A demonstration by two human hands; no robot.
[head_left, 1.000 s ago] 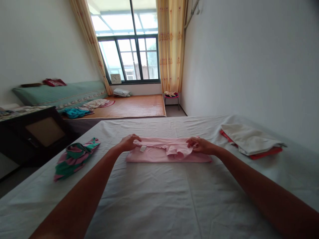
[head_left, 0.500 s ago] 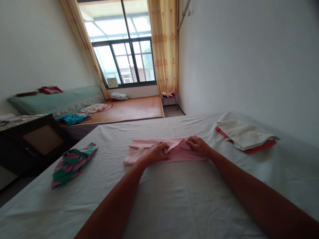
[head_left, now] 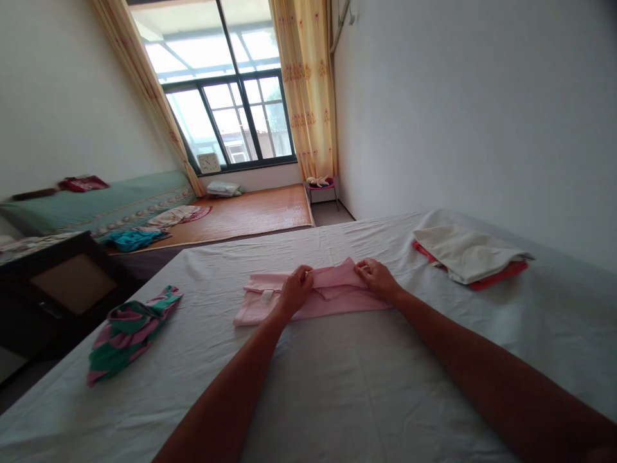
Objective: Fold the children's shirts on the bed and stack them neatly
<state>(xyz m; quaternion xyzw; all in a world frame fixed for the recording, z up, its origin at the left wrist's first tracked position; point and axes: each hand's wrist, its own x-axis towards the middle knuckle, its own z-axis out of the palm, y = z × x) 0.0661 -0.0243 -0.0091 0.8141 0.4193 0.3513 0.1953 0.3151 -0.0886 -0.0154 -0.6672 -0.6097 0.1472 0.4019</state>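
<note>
The folded pink cotton garment [head_left: 308, 297] lies flat at mid-width on the white bed sheet [head_left: 337, 386]. The left hand [head_left: 295, 290] pinches its upper fold near the centre; the right hand [head_left: 377, 278] grips the same fold's right end. A green-and-pink striped cloth [head_left: 128, 325] lies well apart, left.

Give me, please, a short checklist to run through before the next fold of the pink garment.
1. Left hand on pink garment: ok, fingers pinch the upper layer.
2. Right hand on garment: ok, fingers grip its top edge.
3. Garment flat on sheet: not ok, the middle is bunched.
4. Striped cloth apart from garment: ok.
5. White stack apart: ok.
6. Underside layers aligned: cannot tell.
</note>
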